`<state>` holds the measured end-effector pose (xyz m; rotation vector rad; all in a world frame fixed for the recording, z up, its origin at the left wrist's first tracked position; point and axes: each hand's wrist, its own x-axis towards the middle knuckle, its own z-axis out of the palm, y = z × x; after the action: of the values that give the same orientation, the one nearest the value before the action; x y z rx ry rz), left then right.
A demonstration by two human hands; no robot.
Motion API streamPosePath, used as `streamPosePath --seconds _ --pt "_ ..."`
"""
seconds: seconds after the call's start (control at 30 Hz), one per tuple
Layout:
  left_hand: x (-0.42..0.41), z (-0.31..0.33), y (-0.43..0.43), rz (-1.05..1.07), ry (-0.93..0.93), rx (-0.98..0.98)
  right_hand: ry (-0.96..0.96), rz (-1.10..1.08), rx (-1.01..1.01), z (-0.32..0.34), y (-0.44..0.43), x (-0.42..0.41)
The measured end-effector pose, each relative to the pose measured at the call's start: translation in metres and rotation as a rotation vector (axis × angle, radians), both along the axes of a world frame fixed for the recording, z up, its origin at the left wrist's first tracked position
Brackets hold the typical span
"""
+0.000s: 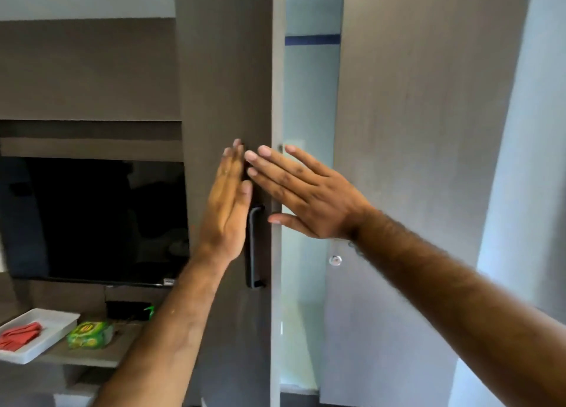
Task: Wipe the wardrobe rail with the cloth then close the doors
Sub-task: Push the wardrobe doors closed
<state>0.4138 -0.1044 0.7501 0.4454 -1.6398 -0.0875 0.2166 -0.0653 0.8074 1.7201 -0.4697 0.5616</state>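
The dark grey left wardrobe door [226, 85] fills the middle, nearly closed, with a black vertical handle [254, 247] near its right edge. My left hand [226, 204] lies flat against this door, fingers straight, holding nothing. My right hand [309, 198] reaches across from the right, fingers spread, fingertips on the door's edge above the handle. The right door [413, 131] stands ajar, its pale inner face towards me. Between the doors a narrow gap [309, 100] shows the light wardrobe interior; the rail is not visible. A red cloth [20, 336] lies in a white tray [52, 318] at the lower left.
A dark television screen [101, 220] sits left of the wardrobe above a shelf [92, 357]. On that shelf, next to the tray, lies a green packet [90, 334]. A round metal fitting [335, 259] shows on the right door's inner face.
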Motion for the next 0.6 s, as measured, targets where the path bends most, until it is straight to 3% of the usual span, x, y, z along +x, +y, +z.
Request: streamPosePath --seconds 0.17,0.3,0.4,0.6 --pt "-0.076 0.009 -0.070 0.368 -0.225 -0.131 -0.361 -0.302 -0.012 -0.014 -0.038 -0.113" --pt "-0.126 0.006 -0.113 0.706 -0.280 -0.173 -0.585 -0.561 0.072 -0.033 -0.083 -0.191" --pt "-0.144 0.004 -0.144 0.810 -0.255 -0.201 -0.666 -0.601 0.147 -0.049 -0.117 -0.217" --pt "-0.162 0.004 -0.180 0.881 -0.262 -0.227 -0.732 -0.516 0.023 -0.062 -0.161 -0.225"
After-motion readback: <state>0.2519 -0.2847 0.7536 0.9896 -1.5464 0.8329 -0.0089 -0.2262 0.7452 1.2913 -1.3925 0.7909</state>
